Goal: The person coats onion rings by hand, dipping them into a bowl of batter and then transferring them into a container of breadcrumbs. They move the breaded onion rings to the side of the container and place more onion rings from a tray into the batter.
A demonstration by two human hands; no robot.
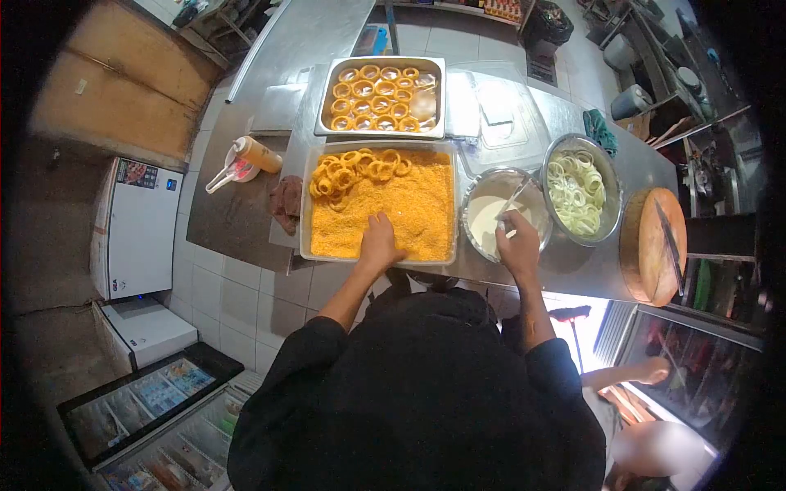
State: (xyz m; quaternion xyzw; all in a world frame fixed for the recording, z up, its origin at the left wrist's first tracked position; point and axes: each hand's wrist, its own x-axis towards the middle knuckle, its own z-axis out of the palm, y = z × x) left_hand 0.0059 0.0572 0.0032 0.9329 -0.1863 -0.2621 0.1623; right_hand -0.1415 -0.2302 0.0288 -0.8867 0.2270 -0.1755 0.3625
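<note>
My left hand [379, 244] lies at the front of a plastic tub [306, 237] of orange breadcrumbs [413, 196], its fingers apart and touching the crumbs. Coated onion rings [348, 169] are heaped in the tub's far left part. Over a metal bowl [468, 200] of pale batter [485, 214], my right hand [519, 245] has its fingers closed around a slim, light-coloured utensil [516, 193] that slants across to the far rim. A second metal bowl [614, 219], right beside it, holds raw sliced onion rings [575, 184].
Behind the tub, a metal tray [320, 110] carries rows of coated rings. A knife [670, 237] rests on a round wooden board [637, 245] at right. A sauce bottle [259, 155] and a brown cloth [286, 201] are at left. Another person's arm [626, 375] shows at lower right.
</note>
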